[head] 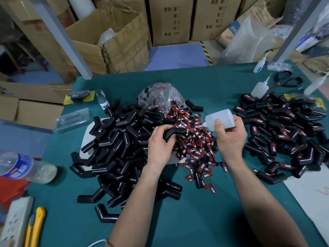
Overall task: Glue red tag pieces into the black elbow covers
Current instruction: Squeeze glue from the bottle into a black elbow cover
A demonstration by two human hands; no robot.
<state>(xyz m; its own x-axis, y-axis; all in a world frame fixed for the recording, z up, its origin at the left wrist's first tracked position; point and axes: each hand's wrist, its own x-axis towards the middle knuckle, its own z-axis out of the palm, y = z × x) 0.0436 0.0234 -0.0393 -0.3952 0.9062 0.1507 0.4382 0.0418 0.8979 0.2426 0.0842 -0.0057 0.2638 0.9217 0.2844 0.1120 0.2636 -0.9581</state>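
My left hand [160,145] grips a black elbow cover [175,131] above the middle of the table. My right hand [230,138] holds a translucent glue bottle [219,119], tipped so its nozzle points left at the cover's top face. Under both hands lies a heap of red and black tag pieces [197,150]. A big pile of plain black elbow covers [121,147] fills the left. On the right lies a pile of covers with red tags on them [284,132].
A clear bag of tags [160,97] sits behind the heaps. Two more glue bottles [260,88] and black scissors [286,81] lie at back right. A water bottle [25,166], power strip [16,221] and yellow knife [35,223] are at front left. Cardboard boxes [114,41] stand beyond the green table [178,220].
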